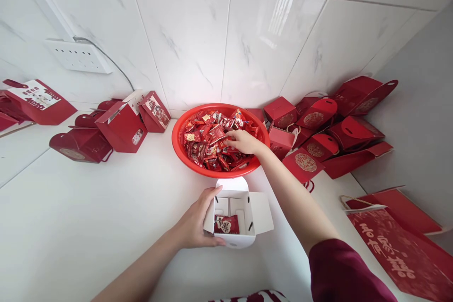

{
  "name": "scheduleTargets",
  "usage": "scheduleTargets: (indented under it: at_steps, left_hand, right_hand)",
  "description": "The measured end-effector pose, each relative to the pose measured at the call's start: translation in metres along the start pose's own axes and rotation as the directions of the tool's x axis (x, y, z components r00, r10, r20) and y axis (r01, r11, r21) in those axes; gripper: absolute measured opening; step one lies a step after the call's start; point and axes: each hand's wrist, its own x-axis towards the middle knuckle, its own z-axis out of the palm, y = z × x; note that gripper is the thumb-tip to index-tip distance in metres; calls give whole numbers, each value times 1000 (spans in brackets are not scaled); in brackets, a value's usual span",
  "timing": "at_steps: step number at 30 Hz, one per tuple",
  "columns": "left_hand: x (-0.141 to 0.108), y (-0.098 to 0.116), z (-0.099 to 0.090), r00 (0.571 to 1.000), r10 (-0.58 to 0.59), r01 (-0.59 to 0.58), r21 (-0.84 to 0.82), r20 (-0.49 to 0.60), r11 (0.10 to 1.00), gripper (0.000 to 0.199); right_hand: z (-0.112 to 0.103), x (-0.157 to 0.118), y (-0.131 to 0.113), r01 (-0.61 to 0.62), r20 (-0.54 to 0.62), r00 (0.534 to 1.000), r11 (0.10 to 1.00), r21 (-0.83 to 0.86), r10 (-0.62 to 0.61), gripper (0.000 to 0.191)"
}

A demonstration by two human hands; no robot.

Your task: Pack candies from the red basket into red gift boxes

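Left hand (193, 222): closed around the left side of the white-lined box (262, 213), with one digit along the far left corner and another along the near side.
Right hand (243, 141): reached over the right rim of the red plastic basket (211, 172), fingertips among the wrapped packets (201, 150); whether a packet is gripped cannot be told.
Box position: in front of the basket, near its rim; opening faces up, with a flap spread to the right and rounded flaps at the far and near sides.
Box contents: one red wrapped packet (227, 224), lying toward the near side of the interior.
Basket contents: a pile of mostly red packets, some with printed characters.
Left of basket: folded red gift boxes (121, 128), standing on the white surface (141, 217).
Right of basket: a cluster of red cartons (314, 115), several with gold emblems.
Lower right: red paper bag (398, 250) with pale lettering, lying flat.
Rear: white tiled wall (184, 28) with a socket strip (78, 56) and grey cable (112, 62).
Right arm: dark red sleeve (341, 269).
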Motion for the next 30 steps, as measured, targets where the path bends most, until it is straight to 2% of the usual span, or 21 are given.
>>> scheduleTargets:
  at_steps: [2, 4, 7, 9, 12, 18, 21, 24, 30]
  left_hand:
    - [0, 0, 0, 1000, 1, -1, -8, -2, 1000, 114]
    - [0, 0, 0, 1000, 2, -2, -16, 0, 1000, 113]
    - [1, 1, -1, 1000, -5, 5, -19, -2, 1000, 113]
    - [1, 1, -1, 1000, -14, 13, -12, -3, 1000, 114]
    - [2, 0, -1, 1000, -19, 19, 1, 4, 1000, 113]
    - [5, -2, 0, 1000, 14, -14, -1, 9, 1000, 114]
    - [6, -1, 1, 1000, 26, -26, -26, -4, 999, 114]
    - [6, 0, 2, 1000, 28, -29, -47, -8, 998, 114]
    - [6, 0, 2, 1000, 14, -15, -33, -8, 999, 113]
  right_hand:
    - [-3, -10, -1, 8, 20, 1000, 997, 72, -10, 20]
    - [-5, -22, -3, 12, 41, 999, 972, 234, -22, 22]
    - [-8, -44, -13, 7, 35, 999, 861, 509, -30, 20]
    - [-10, -62, -23, 7, 11, 1000, 826, 563, -16, 16]
    - [-13, -92, -38, 28, -25, 1000, 840, 542, -17, 13]
    - [-10, -139, -60, 55, 44, 996, 931, 362, -76, 13]
    - [-6, -146, -65, 112, 4, 993, 977, 180, -115, 4]
    - [-4, -149, -67, 110, -82, 991, 993, 31, -107, 10]
    - [-14, -156, -67, 100, -145, 984, 995, -27, -103, 17]
